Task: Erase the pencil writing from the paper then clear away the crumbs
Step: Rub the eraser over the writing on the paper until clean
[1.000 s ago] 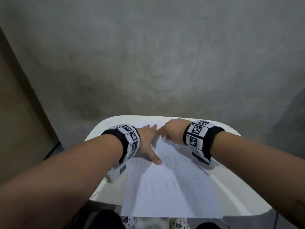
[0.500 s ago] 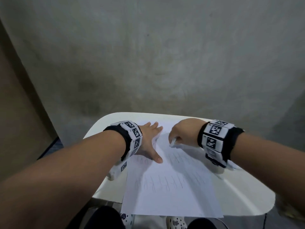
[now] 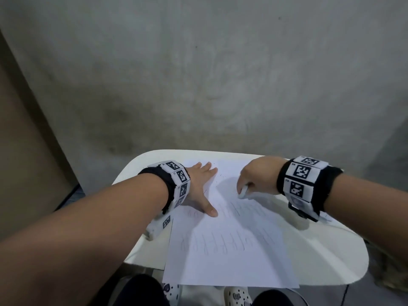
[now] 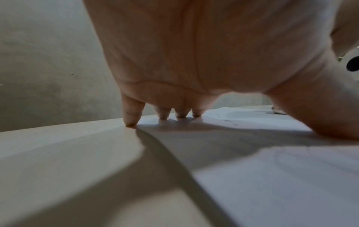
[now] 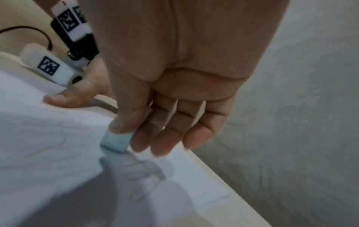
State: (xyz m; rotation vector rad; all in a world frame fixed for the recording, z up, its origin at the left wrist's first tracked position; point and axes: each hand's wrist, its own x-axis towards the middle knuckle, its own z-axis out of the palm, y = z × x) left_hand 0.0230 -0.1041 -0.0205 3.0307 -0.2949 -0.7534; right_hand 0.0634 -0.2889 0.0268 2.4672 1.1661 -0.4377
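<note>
A white sheet of paper (image 3: pixel 227 257) with rows of faint pencil strokes lies on a small white table (image 3: pixel 326 257). My left hand (image 3: pixel 202 186) lies flat on the sheet's far left part, fingers spread and thumb stretched toward the middle; in the left wrist view its fingertips (image 4: pixel 163 115) press the paper (image 4: pixel 272 176). My right hand (image 3: pixel 254 177) pinches a pale blue eraser (image 3: pixel 242 192) between thumb and fingers. In the right wrist view the eraser (image 5: pixel 115 142) meets the paper (image 5: pixel 48 145) near its far edge. A few dark crumbs (image 3: pixel 217 176) sit beside the left fingertips.
A grey concrete wall (image 3: pixel 209 74) rises right behind the table. The sheet's near edge overhangs the table above my knees and patterned clogs (image 3: pixel 237 295). Bare tabletop (image 3: pixel 320 239) shows to the right of the paper.
My right hand with the eraser has slid rightward across the top of the sheet, away from the left hand. The left hand has stayed pressed on the paper.
</note>
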